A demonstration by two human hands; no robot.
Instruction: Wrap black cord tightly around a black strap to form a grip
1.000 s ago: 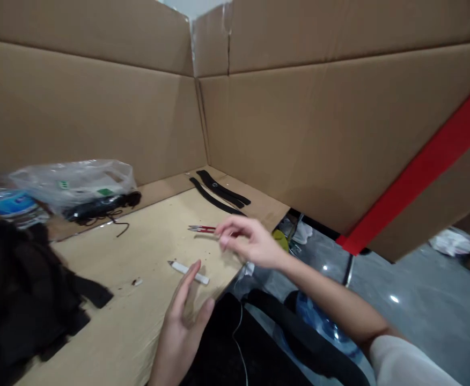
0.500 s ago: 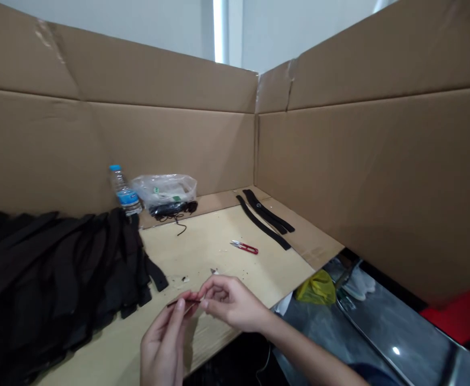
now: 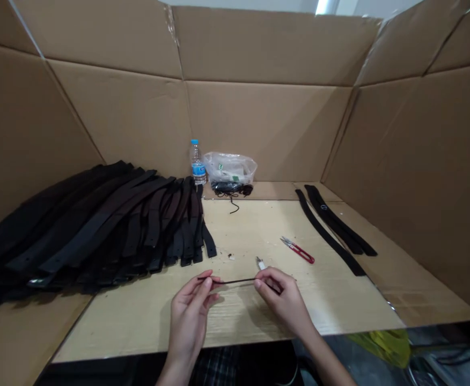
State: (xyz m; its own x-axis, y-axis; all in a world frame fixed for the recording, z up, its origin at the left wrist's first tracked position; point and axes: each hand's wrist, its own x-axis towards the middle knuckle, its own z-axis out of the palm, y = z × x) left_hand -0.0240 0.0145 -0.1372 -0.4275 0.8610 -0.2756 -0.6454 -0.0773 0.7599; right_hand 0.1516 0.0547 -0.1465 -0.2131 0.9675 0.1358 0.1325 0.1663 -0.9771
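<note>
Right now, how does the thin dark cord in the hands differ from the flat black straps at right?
The thin dark cord is narrow and short; the flat black straps are wide and longer. The cord is pinched between left hand and right hand; the straps lie untouched. Both are dark.

Thin dark cord, stretched level, pinched at both ends, above the wooden tabletop

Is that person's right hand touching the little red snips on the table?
Apart. The head view shows bare tabletop between the right hand and the red snips; the hand pinches a thin dark cord instead.
</note>
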